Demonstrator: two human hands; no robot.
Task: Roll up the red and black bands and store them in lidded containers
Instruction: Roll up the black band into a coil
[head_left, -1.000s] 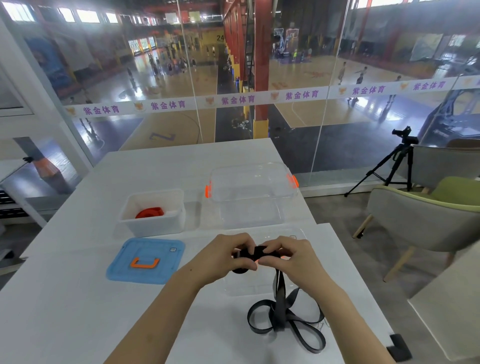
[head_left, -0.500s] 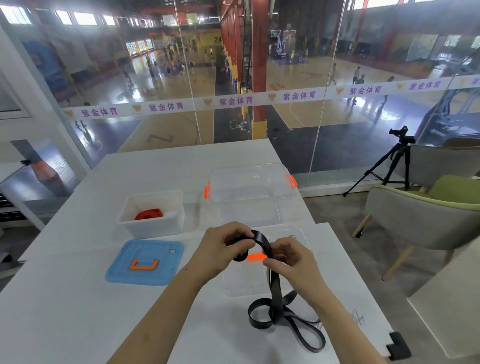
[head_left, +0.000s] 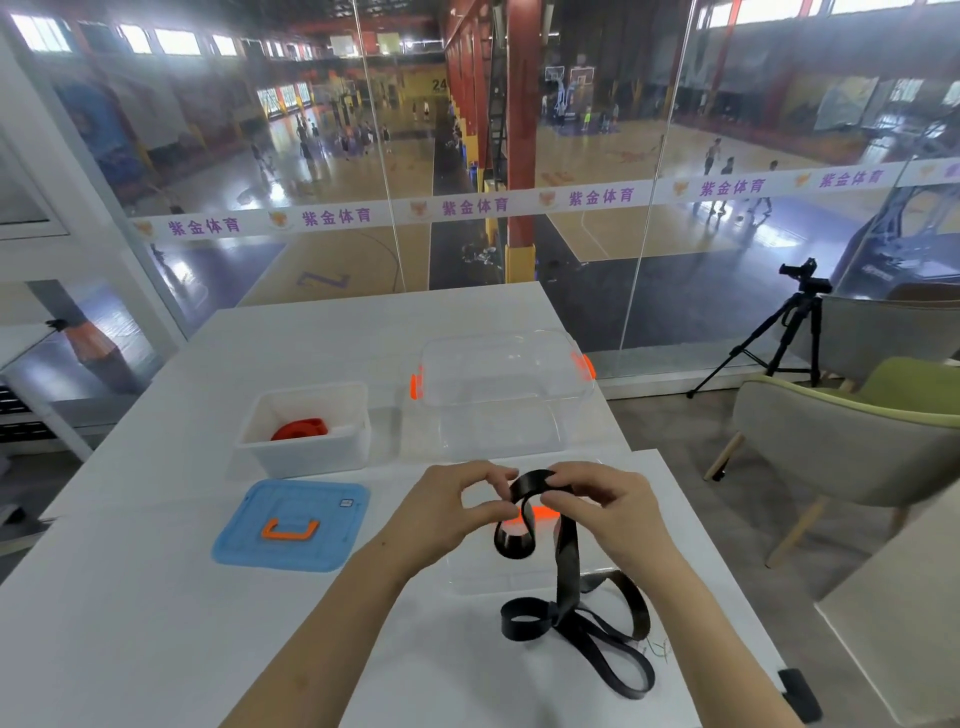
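Both hands hold the black band (head_left: 567, 561) above the white table. My left hand (head_left: 451, 512) pinches it near a small hanging loop, and my right hand (head_left: 602, 512) grips the arch of band just to the right. The band's free length drops to the table and lies in loose loops near the front edge. A rolled red band (head_left: 300, 429) rests inside the white container (head_left: 306, 457) at the left. Its blue lid (head_left: 291, 525) with an orange handle lies flat in front of it. A clear container (head_left: 498, 410) with orange clips stands behind my hands, and a clear lid (head_left: 519, 577) lies under them.
A glass wall runs along the far edge of the table (head_left: 156, 623). A grey and green chair (head_left: 841, 441) and a camera tripod (head_left: 779, 338) stand to the right. A small black object (head_left: 800, 693) sits at the table's front right corner.
The tight black roll between my fingers has loosened into an open arch and a hanging loop. My hands have moved slightly apart, and the loose loops on the table have shifted.
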